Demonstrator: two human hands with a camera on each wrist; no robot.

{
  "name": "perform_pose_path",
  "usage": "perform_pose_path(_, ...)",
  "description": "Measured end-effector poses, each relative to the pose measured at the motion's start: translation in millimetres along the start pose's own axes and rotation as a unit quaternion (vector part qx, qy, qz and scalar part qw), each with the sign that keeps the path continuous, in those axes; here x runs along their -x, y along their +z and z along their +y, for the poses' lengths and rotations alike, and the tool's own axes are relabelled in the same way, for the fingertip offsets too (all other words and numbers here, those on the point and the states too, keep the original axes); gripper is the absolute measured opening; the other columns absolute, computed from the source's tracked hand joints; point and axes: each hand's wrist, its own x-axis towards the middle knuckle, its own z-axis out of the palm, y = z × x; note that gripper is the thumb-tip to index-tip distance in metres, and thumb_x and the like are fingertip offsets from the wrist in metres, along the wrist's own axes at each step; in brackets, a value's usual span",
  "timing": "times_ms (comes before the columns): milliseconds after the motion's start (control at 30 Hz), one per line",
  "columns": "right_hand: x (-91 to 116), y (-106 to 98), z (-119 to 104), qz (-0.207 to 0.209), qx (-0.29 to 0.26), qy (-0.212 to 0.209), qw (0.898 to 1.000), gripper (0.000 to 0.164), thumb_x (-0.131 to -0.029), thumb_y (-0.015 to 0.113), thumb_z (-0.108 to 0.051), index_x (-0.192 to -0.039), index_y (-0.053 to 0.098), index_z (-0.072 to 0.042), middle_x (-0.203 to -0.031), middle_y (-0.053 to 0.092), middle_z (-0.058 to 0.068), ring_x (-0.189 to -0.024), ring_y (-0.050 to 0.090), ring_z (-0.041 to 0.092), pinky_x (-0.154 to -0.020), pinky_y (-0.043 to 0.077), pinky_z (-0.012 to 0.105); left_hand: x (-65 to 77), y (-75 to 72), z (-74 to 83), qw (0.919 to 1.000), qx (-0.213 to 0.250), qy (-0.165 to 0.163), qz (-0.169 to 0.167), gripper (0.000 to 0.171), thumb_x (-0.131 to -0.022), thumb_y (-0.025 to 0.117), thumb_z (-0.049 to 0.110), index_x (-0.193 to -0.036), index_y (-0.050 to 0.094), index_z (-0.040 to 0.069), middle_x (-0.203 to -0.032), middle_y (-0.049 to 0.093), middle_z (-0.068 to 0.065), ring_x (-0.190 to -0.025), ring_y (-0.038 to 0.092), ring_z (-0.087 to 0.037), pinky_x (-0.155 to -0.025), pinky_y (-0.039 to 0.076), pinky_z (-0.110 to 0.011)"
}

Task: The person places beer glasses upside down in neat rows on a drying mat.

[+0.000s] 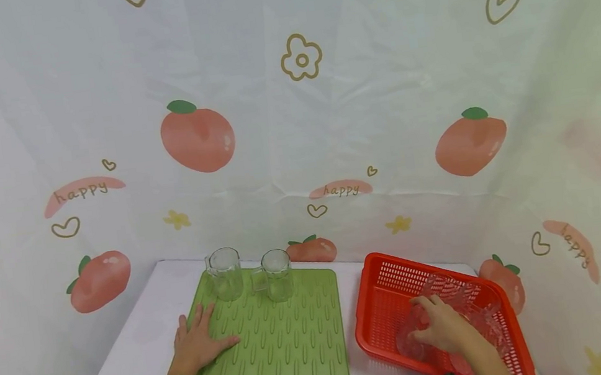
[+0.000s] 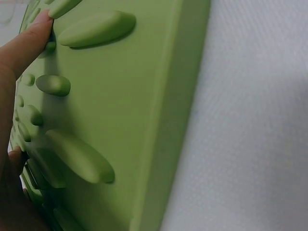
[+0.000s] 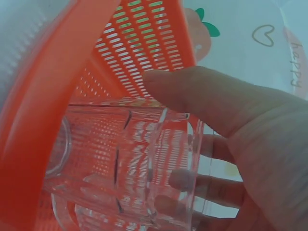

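Observation:
My left hand (image 1: pixel 195 344) lies with spread fingers on the left side of a green drying mat (image 1: pixel 277 365); in the left wrist view its thumb (image 2: pixel 33 41) touches the ridged surface. Two clear glass mugs stand at the mat's back edge, a left mug (image 1: pixel 227 278) and a right mug (image 1: pixel 278 278). Inside the red basket (image 1: pixel 368 304), my right hand (image 1: pixel 444 325) holds a clear glass mug (image 3: pixel 96 144) lying on its side. The right wrist view shows its fingers behind the mug, seen through the glass, and the thumb along its upper side.
Several more glass mugs (image 1: pixel 491 320) lie in the basket's right part. The basket stands right of the mat on a white-covered table (image 1: pixel 365 373). A white curtain (image 1: pixel 370 110) printed with fruit and hearts hangs behind and on both sides.

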Motion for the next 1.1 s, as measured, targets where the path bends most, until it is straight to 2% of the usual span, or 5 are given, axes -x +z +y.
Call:
perform_pose_path(233, 4, -6, 0, 0.001, -0.004, 0.003, 1.000, 0.074, -0.073, 0.091, -0.040, -0.134, 0.060, -0.011, -0.127, 0.061, 0.012, -0.105, 0.063, 0.024, -0.087, 0.060, 0.057, 0.6, 1.7, 0.3, 1.0000, 0.000, 0.002, -0.002, 0.120, -0.077, 0.073, 0.073, -0.162, 0.021, 0.006, -0.168, 0.005, -0.030, -0.148, -0.007, -0.066, -0.116, 0.003, -0.081)
perform_pose_path(333, 6, -7, 1, 0.004, -0.009, -0.004, 1.000, 0.072, -0.074, 0.091, -0.039, -0.133, 0.061, -0.011, -0.128, 0.061, 0.012, -0.105, 0.063, 0.024, -0.088, 0.060, 0.057, 0.1, 2.7, -0.6, 1.0000, -0.002, 0.000, -0.003, 0.120, -0.076, 0.072, 0.074, -0.162, 0.022, 0.007, -0.168, 0.006, -0.029, -0.148, -0.007, -0.067, -0.116, 0.003, -0.081)
perform_pose_path(533, 10, -13, 1, 0.011, -0.029, 0.007, 0.999, 0.076, -0.074, 0.088, -0.047, -0.134, 0.060, -0.010, -0.131, 0.061, 0.014, -0.109, 0.062, 0.027, -0.088, 0.059, 0.059, -0.3, 2.1, -1.5, 0.9999, -0.015, -0.002, -0.004, 0.117, -0.077, 0.070, 0.076, -0.162, 0.025, 0.009, -0.168, 0.006, -0.029, -0.148, -0.007, -0.067, -0.116, 0.004, -0.081)
perform_pose_path(667, 10, -18, -2, 0.020, -0.027, 0.015, 0.999, 0.084, -0.075, 0.085, -0.055, -0.139, 0.056, -0.007, -0.136, 0.059, 0.021, -0.115, 0.062, 0.035, -0.088, 0.057, 0.065, 0.0, 0.3, -0.9, 0.9997, -0.023, -0.003, -0.002, 0.116, -0.077, 0.070, 0.076, -0.162, 0.027, 0.010, -0.168, 0.008, -0.029, -0.148, -0.005, -0.067, -0.116, 0.006, -0.081)
perform_pose_path(1100, 16, -25, -16, 0.076, -0.022, 0.010, 0.997, 0.083, -0.079, 0.082, -0.057, -0.137, 0.057, -0.004, -0.136, 0.060, 0.024, -0.118, 0.061, 0.041, -0.088, 0.057, 0.065, -0.6, 1.3, -3.0, 0.9998, -0.021, 0.001, 0.000, 0.116, -0.077, 0.070, 0.076, -0.162, 0.027, 0.010, -0.168, 0.008, -0.030, -0.149, -0.005, -0.066, -0.117, 0.006, -0.080)
